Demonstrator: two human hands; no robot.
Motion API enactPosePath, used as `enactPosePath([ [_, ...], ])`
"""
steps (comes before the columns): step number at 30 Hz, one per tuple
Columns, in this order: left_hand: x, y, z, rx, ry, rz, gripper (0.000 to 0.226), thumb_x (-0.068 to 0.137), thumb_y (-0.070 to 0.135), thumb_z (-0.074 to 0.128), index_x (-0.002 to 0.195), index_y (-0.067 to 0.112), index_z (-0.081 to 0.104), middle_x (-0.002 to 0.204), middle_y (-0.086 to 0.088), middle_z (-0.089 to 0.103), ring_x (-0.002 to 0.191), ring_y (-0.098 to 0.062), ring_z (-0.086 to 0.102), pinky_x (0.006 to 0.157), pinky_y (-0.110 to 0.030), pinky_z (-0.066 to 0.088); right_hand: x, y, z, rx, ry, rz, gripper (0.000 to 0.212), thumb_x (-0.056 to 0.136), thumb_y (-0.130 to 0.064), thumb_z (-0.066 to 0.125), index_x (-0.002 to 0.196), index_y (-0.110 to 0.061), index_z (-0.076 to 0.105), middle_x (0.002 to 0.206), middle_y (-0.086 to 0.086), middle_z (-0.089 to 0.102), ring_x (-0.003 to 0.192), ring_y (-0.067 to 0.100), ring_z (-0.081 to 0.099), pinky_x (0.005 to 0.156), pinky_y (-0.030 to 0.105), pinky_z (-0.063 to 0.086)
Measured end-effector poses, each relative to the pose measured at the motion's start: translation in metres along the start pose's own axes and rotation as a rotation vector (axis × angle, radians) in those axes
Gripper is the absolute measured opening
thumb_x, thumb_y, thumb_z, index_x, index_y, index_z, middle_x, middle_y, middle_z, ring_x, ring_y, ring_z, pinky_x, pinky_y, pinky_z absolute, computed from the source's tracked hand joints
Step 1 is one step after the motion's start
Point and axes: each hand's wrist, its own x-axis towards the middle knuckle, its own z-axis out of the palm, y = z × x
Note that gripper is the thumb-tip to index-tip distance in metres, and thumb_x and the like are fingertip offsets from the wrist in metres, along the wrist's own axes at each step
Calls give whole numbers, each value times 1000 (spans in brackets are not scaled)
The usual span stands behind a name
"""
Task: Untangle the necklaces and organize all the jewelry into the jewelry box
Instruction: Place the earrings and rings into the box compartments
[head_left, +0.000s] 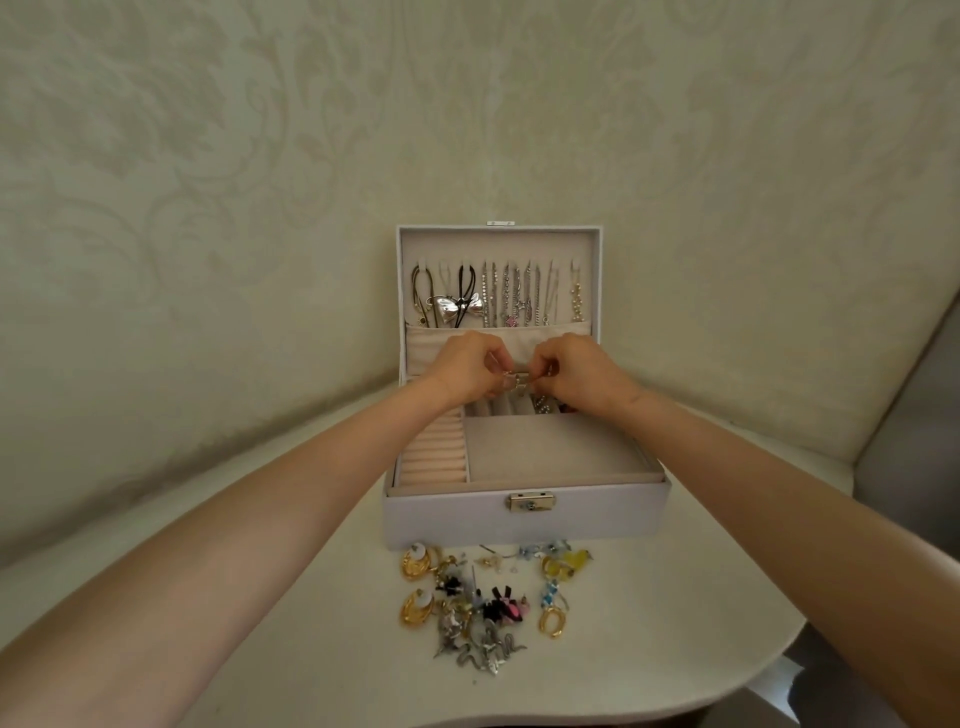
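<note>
An open pale lilac jewelry box (447, 519) stands on the white table. Several necklaces (501, 296) hang on hooks inside its raised lid. My left hand (465, 366) and my right hand (584, 371) meet above the box's back compartments, and both pinch a small silver piece (518, 381) between their fingertips. What kind of piece it is I cannot make out. A heap of earrings (488, 603), gold hoops, yellow, blue, black and silver ones, lies on the table in front of the box.
The box has a ring-roll section (436, 452) on the left and a flat grey tray (550, 447) on the right. The white table (675, 597) has a curved front edge. A patterned wall stands close behind the box.
</note>
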Motion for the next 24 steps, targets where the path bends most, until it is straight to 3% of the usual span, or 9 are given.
enactPosePath([
  [2,0,1,0,-40,4,-23,15,79,-3,69,89,7,64,71,-3,62,57,-13,60,65,-26,54,-1,-1,-2,-139,-21,-34,5,79,-14,71,83,-12,73,88,5,70,85,17,55,74,26,40],
  [6,-1,1,-3,-222,2,-105,10,82,-2,67,89,4,64,71,-6,63,60,-15,62,69,-31,58,-1,-1,-2,-135,4,-50,16,79,-11,69,91,-18,75,92,2,71,88,18,60,77,27,45],
  [10,-6,10,-10,-582,-40,-283,7,86,-6,60,92,-5,62,74,-12,63,50,-9,64,55,-20,57,-5,-6,-9,255,69,-53,35,73,5,69,92,-23,62,86,0,62,72,9,55,65,24,47],
  [13,-6,16,-12,-788,-137,-436,5,87,-6,57,86,-3,60,78,-13,62,54,-11,65,53,-17,55,-11,-7,-11,295,39,-132,37,66,4,78,86,-20,58,84,0,60,73,9,57,65,16,47],
  [17,-6,18,-8,-720,-182,-452,12,88,1,59,99,-5,61,80,-12,64,51,-7,63,53,-15,54,-19,-3,-7,341,63,-85,19,72,3,76,80,-10,64,70,-11,60,60,-5,56,61,12,47],
  [20,-6,15,-2,-497,-119,-325,21,89,4,59,106,-7,60,76,-13,64,48,-8,62,51,-16,54,-24,0,-4,367,68,-39,11,76,-3,75,80,-9,67,65,-11,59,54,-4,55,53,14,50],
  [24,-7,8,6,-251,-134,-126,16,85,-9,59,99,-1,63,78,-12,63,67,-17,64,60,-22,57,-21,5,-5,397,59,87,10,75,-6,77,85,-7,72,70,-9,62,66,4,57,68,27,54],
])
